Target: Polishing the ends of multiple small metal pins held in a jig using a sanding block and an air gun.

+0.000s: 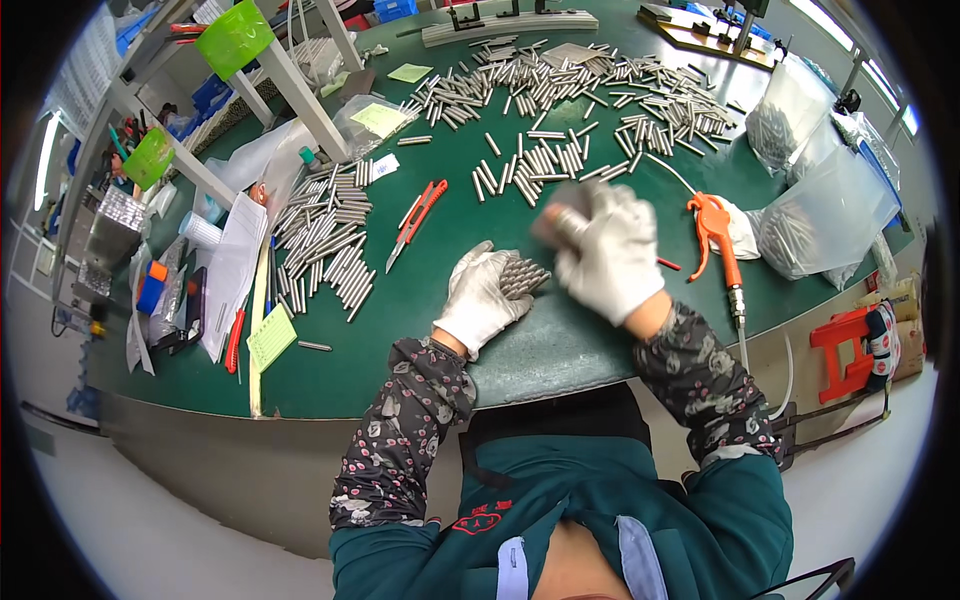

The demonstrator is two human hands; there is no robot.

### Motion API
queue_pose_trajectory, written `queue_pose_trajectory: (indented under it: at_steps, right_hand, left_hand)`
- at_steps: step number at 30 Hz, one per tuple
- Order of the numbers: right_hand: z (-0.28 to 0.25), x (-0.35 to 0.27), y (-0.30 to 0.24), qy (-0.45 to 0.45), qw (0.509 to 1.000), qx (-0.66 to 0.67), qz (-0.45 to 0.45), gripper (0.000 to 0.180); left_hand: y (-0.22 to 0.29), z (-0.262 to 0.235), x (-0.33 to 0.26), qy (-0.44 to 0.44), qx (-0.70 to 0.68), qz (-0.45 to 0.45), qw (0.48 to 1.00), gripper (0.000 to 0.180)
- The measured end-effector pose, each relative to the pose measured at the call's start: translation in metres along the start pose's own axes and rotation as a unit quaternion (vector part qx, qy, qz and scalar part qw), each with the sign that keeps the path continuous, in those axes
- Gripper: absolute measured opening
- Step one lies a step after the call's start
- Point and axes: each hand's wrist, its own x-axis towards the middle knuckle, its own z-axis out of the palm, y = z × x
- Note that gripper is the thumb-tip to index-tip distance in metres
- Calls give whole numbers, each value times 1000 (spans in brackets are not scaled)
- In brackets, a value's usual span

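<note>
My left hand [482, 295], in a white glove, lies palm up on the green table [450, 330] and cups a small bundle of short metal rods [522, 276]. My right hand [607, 250], also gloved, hovers just right of and above it, blurred, with its fingers closed on a few metal rods [562, 215]. Many more loose metal rods [560, 110] lie spread over the far half of the table, and another heap of rods [330, 235] lies to the left.
An orange air blow gun [718, 235] with its hose lies right of my right hand. A red utility knife [418, 220] lies left of centre. Clear plastic bags [820, 210] sit at the right edge. Papers, green tags and a white frame stand at the left.
</note>
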Motion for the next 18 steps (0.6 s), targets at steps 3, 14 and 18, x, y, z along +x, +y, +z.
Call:
queue_pose_trajectory:
  at_steps: [3, 14, 18]
  right_hand:
    - [-6, -1, -6, 25, 999, 41, -15, 29]
    - [-1, -5, -8, -39, 996, 79, -24, 37]
    - [-12, 0, 3, -13, 995, 88, -36, 33]
  left_hand:
    - [-6, -3, 3, 38, 139, 104, 984, 34]
    - [4, -4, -1, -10, -3, 44, 999, 37]
    - [6, 0, -3, 90, 184, 121, 971, 33]
